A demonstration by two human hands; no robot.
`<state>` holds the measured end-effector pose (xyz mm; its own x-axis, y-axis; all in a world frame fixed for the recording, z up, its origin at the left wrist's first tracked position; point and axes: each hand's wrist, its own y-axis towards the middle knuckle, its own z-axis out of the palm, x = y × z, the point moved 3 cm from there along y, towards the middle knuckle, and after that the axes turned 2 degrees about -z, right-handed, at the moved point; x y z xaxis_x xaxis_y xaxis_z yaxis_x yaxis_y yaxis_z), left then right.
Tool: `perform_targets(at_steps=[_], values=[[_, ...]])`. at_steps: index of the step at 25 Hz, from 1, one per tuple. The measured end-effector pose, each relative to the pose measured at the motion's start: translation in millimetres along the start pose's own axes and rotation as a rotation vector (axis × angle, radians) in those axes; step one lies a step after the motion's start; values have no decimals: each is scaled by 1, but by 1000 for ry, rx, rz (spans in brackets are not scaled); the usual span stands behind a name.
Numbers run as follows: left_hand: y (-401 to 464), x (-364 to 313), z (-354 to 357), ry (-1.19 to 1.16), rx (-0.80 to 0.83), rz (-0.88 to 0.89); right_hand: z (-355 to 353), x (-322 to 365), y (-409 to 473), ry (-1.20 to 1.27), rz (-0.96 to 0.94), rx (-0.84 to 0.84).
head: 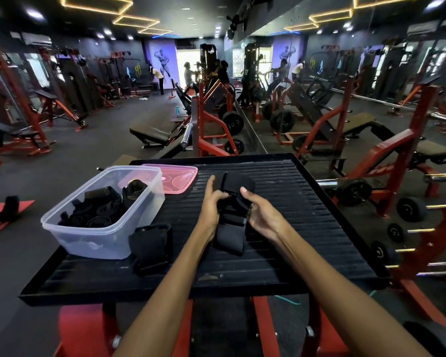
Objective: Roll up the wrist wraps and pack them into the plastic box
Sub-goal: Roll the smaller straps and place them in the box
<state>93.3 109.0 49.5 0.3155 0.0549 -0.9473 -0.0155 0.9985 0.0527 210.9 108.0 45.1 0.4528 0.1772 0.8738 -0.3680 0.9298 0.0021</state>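
— Both our forearms reach in from the bottom edge, cut off there, over the black ribbed tray (307,228) on its red stand. Any writing we can read?

— None. The wraps are plain black as far as we can tell, and the wall mural far off is too small to make out.

— And the plastic box (62,228)?

— Clear, on the tray's left side, well left of our hands. We see several rolled black wraps (98,215) inside, but they blur together, so we cannot count them. Its pink lid (175,180) lies flat behind it, partly hidden by the box.

— A loose wrap (151,247)?

— Just beside the box's near corner, folded, untouched.

— Then our hands?

— Between them lies the wrist wrap (229,233), its lower end on the tray. Our left hand (213,204) curls loosely onto its left edge, fingers half bent. Our right hand (258,210) pinches its upper part, thumb on top. How tightly it is rolled we cannot tell.
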Motion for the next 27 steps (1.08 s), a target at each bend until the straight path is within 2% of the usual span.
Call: perform_targets(at_steps=[3, 5, 6, 9, 10, 11, 13, 14, 19, 21, 23, 25, 27], values=[[1, -11, -8, 124, 64, -114, 1, 4, -2, -142, 8, 35], [1, -15, -11, 154, -57, -117, 1, 3, -6, -330, 26, 15], [1, -15, -11, 110, -122, -101, -1, -1, -7, -436, 26, -61], [3, -12, -14, -79, -240, -26, -19, -20, -15, -706, -32, -451], [3, -13, -15, -139, -255, -12, -21, -27, -20, -686, 18, -506], [5, -14, -15, -182, -263, 0, -18, -32, -24, -598, 112, -472], [10, -14, -17, -248, -266, 49, -4, -38, -27, -292, 283, -291], [10, -14, -16, -264, -275, 68, 0, -40, -23, -138, 295, -245], [-2, 2, -23, -369, -223, 6, -11, -46, -1, 385, -5, -332], [-10, 8, -32, -432, -178, -93, -17, -40, -1, 356, 3, -310], [-16, 12, -42, -385, -174, -161, -18, -34, -1, 184, 54, -286], [-20, 13, -48, -267, -195, -194, -19, -36, 1, -55, 30, -299], [-27, 15, -49, -31, -245, -154, -21, -38, 2, -255, -106, -358]])
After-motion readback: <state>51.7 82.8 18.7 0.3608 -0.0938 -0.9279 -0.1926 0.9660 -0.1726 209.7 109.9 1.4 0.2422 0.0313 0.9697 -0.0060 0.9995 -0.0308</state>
